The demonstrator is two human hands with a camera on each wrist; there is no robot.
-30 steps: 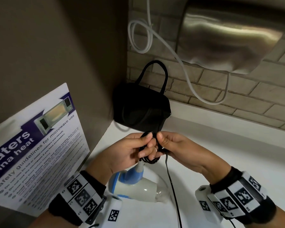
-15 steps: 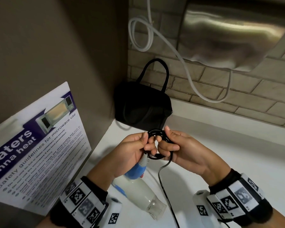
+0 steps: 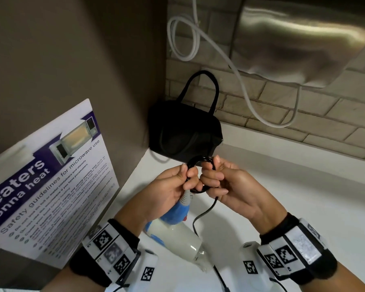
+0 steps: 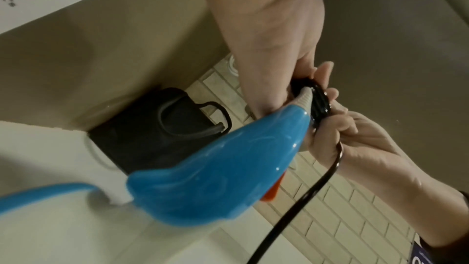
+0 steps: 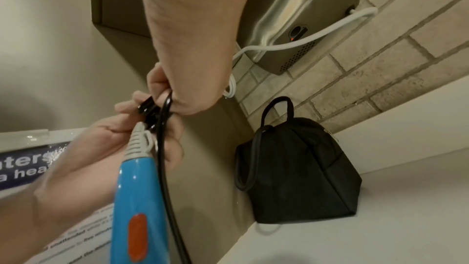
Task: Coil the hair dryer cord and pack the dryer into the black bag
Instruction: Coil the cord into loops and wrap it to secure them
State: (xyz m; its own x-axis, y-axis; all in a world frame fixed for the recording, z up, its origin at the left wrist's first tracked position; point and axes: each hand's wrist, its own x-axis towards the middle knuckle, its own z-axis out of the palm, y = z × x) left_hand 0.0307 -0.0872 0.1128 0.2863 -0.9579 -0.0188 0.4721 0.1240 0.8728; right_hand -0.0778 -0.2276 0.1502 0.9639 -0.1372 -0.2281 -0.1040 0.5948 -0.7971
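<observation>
A blue and white hair dryer (image 3: 175,232) hangs from its black cord (image 3: 201,160), barrel pointing down toward the white counter (image 3: 303,197). Small loops of the cord are bunched between both hands. My left hand (image 3: 169,186) pinches the coil just above the grey strain relief (image 5: 138,142). My right hand (image 3: 223,182) grips the coil's other side, and loose cord (image 3: 204,213) trails down from it. The blue handle (image 4: 215,178) fills the left wrist view. The black bag (image 3: 183,131) stands in the corner behind the hands; whether it is open cannot be told.
A laminated microwave safety poster (image 3: 46,182) leans against the brown wall at left. A steel hand dryer (image 3: 299,39) hangs on the brick wall (image 3: 303,114) above the counter, with a white cable (image 3: 236,74) looping below it.
Both hands have lifted slightly and the cord coil has turned more upright between them. The dryer has swung, its barrel now angling down to the right.
</observation>
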